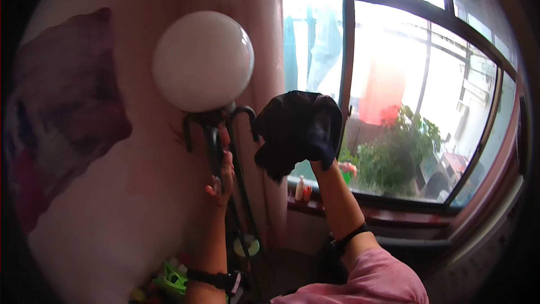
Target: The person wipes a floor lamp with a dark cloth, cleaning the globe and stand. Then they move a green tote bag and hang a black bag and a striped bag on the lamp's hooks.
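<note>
A tall floor lamp stands ahead of me, with a round white globe shade (203, 62) above a dark metal stand (214, 145) with curled arms. My left hand (223, 183) is at the stand below the globe, its fingers on both sides of the pole, closed on it. To the right, my raised right hand (323, 165) bears a dark, bunched cloth (301, 129). The cloth covers the fingers, and only the wrist end shows. It hangs in front of the window, apart from the globe and close to a curled arm of the stand.
Behind the lamp is a pinkish curtain (273, 79). A window (349, 50) with plants outside fills the right. Small bottles (304, 191) stand on its sill. A dark purple picture-like hanging (73, 90) is on the left wall. A green basket-like item (171, 278) sits low.
</note>
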Action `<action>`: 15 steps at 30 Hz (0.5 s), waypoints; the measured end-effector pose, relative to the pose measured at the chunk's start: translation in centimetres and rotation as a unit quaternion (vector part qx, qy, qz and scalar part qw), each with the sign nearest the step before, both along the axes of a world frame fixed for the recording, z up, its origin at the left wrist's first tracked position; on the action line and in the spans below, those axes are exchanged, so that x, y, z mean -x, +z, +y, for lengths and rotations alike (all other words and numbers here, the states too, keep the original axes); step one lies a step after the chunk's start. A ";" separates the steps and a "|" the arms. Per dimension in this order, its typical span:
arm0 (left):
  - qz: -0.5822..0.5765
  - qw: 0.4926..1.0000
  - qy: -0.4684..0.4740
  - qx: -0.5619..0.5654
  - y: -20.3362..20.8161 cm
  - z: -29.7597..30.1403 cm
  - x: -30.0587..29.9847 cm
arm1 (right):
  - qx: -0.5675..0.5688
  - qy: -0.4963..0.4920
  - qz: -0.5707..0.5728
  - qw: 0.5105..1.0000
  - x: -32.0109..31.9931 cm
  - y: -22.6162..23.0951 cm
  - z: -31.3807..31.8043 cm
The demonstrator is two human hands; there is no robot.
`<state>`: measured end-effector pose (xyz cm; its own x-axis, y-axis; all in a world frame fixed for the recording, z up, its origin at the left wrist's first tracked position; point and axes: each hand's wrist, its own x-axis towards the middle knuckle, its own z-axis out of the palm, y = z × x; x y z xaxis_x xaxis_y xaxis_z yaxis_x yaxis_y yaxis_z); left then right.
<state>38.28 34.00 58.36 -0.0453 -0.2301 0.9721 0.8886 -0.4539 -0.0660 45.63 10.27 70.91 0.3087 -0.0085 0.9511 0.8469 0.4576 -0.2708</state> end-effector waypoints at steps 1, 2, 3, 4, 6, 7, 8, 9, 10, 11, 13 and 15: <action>0.047 0.978 -0.145 0.145 -0.4 -0.4 0.4 | 0.047 -0.118 0.022 0.992 0.5 -1.1 -0.8; 0.090 0.912 -0.277 0.289 -0.5 -0.8 0.9 | 0.156 -0.285 0.017 0.946 0.7 -1.9 -2.2; 0.126 0.807 -0.392 0.423 -0.6 -1.1 1.9 | 0.199 -0.273 0.014 0.941 1.1 -2.9 -2.6; 0.151 0.669 -0.487 0.542 -0.6 -1.5 3.1 | 0.259 -0.299 0.011 0.918 1.5 -3.8 -3.1; 0.085 0.495 -0.569 0.651 -0.9 -2.5 5.6 | 0.256 -0.069 0.055 0.963 2.2 -5.4 -3.8; 0.047 0.452 -0.651 0.608 -1.1 -3.2 6.5 | 0.324 0.000 0.072 0.943 2.4 -5.8 -4.0; 0.007 0.407 -0.724 0.557 -1.2 -3.6 7.3 | 0.455 0.002 0.104 0.884 2.7 -6.2 -4.3; -0.034 0.358 -0.790 0.496 -1.2 -3.9 8.0 | 0.546 0.016 0.118 0.830 2.8 -6.4 -4.5; -0.017 0.349 -0.781 0.517 -1.1 -4.0 8.6 | 0.553 0.022 0.142 0.820 2.9 -6.5 -4.8; 0.000 0.344 -0.794 0.501 -1.1 -4.2 9.1 | 0.562 -0.013 0.174 0.808 2.9 -6.5 -5.2; 0.054 0.492 -0.736 0.461 -0.8 -4.8 9.8 | 0.497 -0.007 0.197 0.845 2.6 -6.7 -5.9; 0.130 0.551 -0.640 0.520 -0.8 -6.3 11.1 | 0.579 -0.139 0.122 0.794 2.2 -6.9 -6.3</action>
<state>27.20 27.73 57.54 0.6477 0.5163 0.5602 -0.1805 -0.6104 0.7713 43.39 4.02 63.97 0.6249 0.7277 0.2828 0.7289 -0.4141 -0.5451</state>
